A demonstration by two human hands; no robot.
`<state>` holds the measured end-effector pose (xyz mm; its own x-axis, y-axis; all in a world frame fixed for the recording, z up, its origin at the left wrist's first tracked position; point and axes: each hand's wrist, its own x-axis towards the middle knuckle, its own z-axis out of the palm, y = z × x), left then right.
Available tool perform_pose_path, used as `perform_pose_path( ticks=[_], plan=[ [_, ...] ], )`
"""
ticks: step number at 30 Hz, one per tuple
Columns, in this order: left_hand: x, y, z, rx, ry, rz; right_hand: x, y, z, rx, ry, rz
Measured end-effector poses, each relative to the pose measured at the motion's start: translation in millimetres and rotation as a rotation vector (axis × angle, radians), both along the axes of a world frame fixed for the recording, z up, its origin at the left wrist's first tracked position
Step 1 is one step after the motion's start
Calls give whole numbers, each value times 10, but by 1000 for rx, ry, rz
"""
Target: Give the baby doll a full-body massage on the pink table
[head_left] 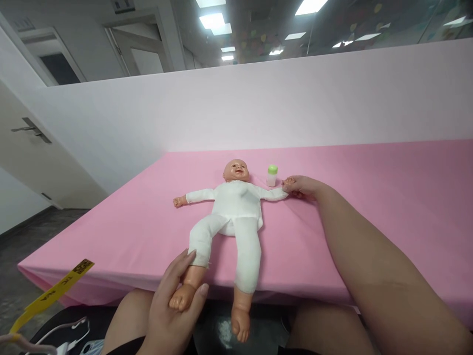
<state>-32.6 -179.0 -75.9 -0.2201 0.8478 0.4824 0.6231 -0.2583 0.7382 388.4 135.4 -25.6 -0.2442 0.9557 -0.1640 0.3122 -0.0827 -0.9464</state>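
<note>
A baby doll (240,199) with a white cloth body lies on its back on the pink-covered table (318,236), head toward the wall. Its lower legs reach past the table's front edge. My left hand (166,310) is curled round the doll's foot and ankle on the left side, thumb on one side and fingers on the other. With my right hand (306,186) I grip the doll's hand on the right side, that arm stretched out sideways. A small bottle with a green cap (272,169) stands beside the doll's head, close to my right hand.
A low white wall (281,108) runs behind the table, with dark glass above it. At the left is a door with a metal handle (31,129). A yellow tag (55,291) on a cable hangs at the lower left, near my lap.
</note>
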Motion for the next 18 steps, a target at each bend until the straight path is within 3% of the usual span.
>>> perform_pose_path(
  ticks=[2,7,13,18],
  plan=[
    [-36,-42,-78,11,53,-13,70,36,-4,-105,-38,28],
    [-85,-82,-176,37,148,-42,155,62,37,-182,-129,28],
    [-33,-58,-75,39,98,-20,257,56,-64,-283,11,-61],
    [-41,6,64,20,19,22,248,33,-66,-177,209,-102]
  ],
)
